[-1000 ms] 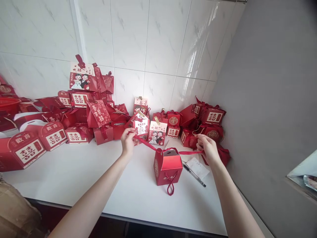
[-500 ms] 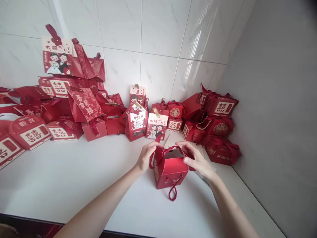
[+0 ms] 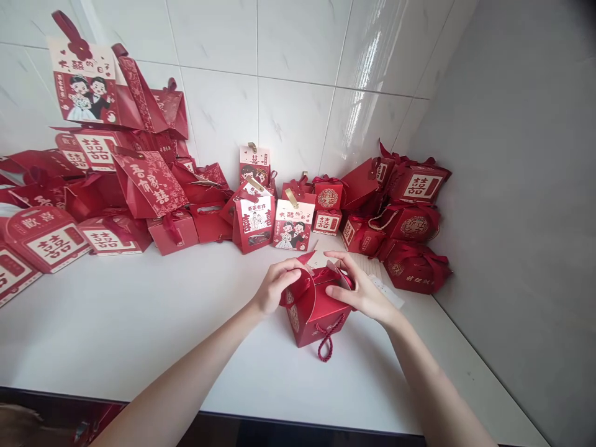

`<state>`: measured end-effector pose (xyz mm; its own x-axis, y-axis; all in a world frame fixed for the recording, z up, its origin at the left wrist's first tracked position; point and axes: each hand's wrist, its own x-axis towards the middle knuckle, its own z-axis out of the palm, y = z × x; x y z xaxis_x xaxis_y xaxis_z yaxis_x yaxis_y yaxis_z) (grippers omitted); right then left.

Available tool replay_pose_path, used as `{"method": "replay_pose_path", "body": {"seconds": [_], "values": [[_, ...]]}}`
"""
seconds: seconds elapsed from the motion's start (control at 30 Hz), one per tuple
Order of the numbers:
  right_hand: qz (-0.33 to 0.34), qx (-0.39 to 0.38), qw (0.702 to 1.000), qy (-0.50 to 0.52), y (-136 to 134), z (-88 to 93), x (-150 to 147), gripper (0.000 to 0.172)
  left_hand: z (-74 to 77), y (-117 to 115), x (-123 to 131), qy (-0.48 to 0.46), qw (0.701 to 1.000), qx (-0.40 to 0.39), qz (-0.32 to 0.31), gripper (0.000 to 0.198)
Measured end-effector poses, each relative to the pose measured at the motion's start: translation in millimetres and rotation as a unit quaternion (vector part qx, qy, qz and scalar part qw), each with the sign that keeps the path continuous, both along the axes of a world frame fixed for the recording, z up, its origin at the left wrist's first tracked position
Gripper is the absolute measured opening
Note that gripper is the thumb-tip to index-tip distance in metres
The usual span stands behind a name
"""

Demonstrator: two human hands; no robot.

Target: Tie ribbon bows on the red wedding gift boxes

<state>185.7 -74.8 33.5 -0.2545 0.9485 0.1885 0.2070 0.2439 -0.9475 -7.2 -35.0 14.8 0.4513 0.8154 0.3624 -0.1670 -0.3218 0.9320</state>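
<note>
A red gift box [image 3: 314,316] stands on the white table, its top panels folded inward. A twisted dark red cord loop [image 3: 325,344] hangs down its near side. My left hand [image 3: 279,285] grips the rounded left flap of the box, thumb and fingers pressed on it. On the other side, my right hand [image 3: 361,288] holds the right flap between thumb and fingers. Red ribbon shows between the flaps at the top.
Stacked red boxes [image 3: 149,183] fill the back left of the white table [image 3: 186,323]. Small bags [image 3: 292,226] stand at the back middle. More boxes [image 3: 414,226] are piled at the right by the grey wall. Papers [image 3: 388,292] lie behind my right hand.
The top of the box has gone from open, with a dark gap, to folded over. Both hands have moved slightly inward with the flaps. The view has shifted down a little.
</note>
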Motion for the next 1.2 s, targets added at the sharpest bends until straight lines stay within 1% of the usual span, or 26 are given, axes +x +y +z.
{"method": "replay_pose_path", "body": {"seconds": [0.03, 0.1, 0.2, 0.27, 0.33, 0.47, 0.53, 0.63, 0.7, 0.73, 0.77, 0.83, 0.87, 0.9, 0.93, 1.0, 1.03, 1.13, 1.2], "values": [[0.002, -0.013, 1.000, 0.021, 0, 0.3, 1, 0.054, -0.5, 1, 0, -0.002, 1.000, -0.001, 0.013, 0.026], [-0.009, -0.026, 0.998, 0.055, 2, 0.5, 6, 0.051, -1.5, 5, -2, -0.010, 0.998, 0.003, 0.057, 0.024], [-0.075, -0.032, 0.994, 0.067, 8, 0.8, 15, 0.041, -1.9, 13, -6, -0.029, 0.991, 0.005, 0.131, 0.023], [-0.126, -0.048, 0.987, 0.089, 13, 2.0, 24, 0.033, -0.5, 18, -10, -0.050, 0.984, -0.001, 0.168, 0.024], [-0.169, -0.057, 0.972, 0.153, 16, 4.5, 33, 0.024, 2.1, 22, -15, -0.078, 0.975, -0.001, 0.208, 0.024], [-0.237, -0.052, 0.921, 0.303, 16, 10.8, 54, 0.010, 8.0, 28, -24, -0.132, 0.946, 0.017, 0.297, 0.025], [-0.259, -0.042, 0.904, 0.338, 15, 12.7, 63, 0.007, 9.6, 30, -29, -0.154, 0.932, 0.017, 0.328, 0.027], [-0.275, -0.025, 0.895, 0.350, 16, 12.7, 70, 0.007, 9.5, 34, -32, -0.177, 0.921, 0.002, 0.346, 0.029], [-0.269, -0.031, 0.899, 0.345, 17, 11.2, 69, 0.010, 8.0, 34, -31, -0.183, 0.926, -0.005, 0.331, 0.026], [-0.255, -0.038, 0.906, 0.335, 17, 10.0, 67, 0.013, 7.0, 33, -30, -0.179, 0.935, -0.011, 0.306, 0.023], [-0.231, -0.046, 0.918, 0.319, 16, 8.7, 63, 0.017, 6.1, 32, -28, -0.167, 0.949, -0.017, 0.265, 0.020], [-0.154, -0.061, 0.951, 0.262, 14, 5.4, 55, 0.029, 4.9, 26, -23, -0.113, 0.982, -0.022, 0.152, 0.018], [-0.106, -0.068, 0.967, 0.223, 13, 3.7, 50, 0.036, 4.7, 22, -20, -0.078, 0.992, -0.014, 0.097, 0.020], [-0.057, -0.074, 0.979, 0.180, 11, 2.1, 46, 0.043, 4.7, 18, -18, -0.042, 0.998, 0.001, 0.054, 0.023], [-0.011, -0.083, 0.987, 0.135, 9, 0.8, 41, 0.048, 4.7, 15, -16, -0.010, 0.999, 0.019, 0.026, 0.025], [0.053, -0.100, 0.992, 0.051, 6, -0.7, 33, 0.054, 4.7, 9, -13, 0.043, 0.998, 0.035, -0.002, 0.029], [0.067, -0.105, 0.992, 0.021, 5, -0.8, 29, 0.055, 4.3, 7, -12, 0.062, 0.997, 0.031, -0.014, 0.030], [0.077, -0.105, 0.991, -0.009, 5, 0.8, 22, 0.053, 1.9, 6, -9, 0.088, 0.995, 0.021, -0.040, 0.027], [0.077, -0.093, 0.993, -0.009, 4, 2.1, 20, 0.050, 0.0, 7, -7, 0.087, 0.995, 0.037, -0.034, 0.020]]}}
